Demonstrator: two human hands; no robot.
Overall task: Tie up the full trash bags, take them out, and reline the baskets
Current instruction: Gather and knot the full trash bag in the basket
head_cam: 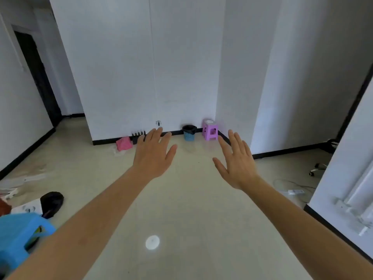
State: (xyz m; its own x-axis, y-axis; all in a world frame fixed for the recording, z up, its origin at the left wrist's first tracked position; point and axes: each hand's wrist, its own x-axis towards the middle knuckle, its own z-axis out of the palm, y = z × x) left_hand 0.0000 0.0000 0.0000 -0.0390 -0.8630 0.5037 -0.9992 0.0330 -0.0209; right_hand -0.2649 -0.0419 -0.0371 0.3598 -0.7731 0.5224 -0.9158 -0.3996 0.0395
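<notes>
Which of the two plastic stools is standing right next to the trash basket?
The purple stool, against the far wall just right of the blue trash basket with its black liner. The blue stool sits close by at the lower left, far from the basket.

blue stool (19, 237): cut off by left and bottom edges | black comb-like object (138, 135): partly hidden behind left hand (152, 156), type indeterminate | blue basket (189, 132): contents too small to resolve | wall fixture (158, 123): too small to identify | floor clutter (12, 190): blurred, cropped at left edge
</notes>
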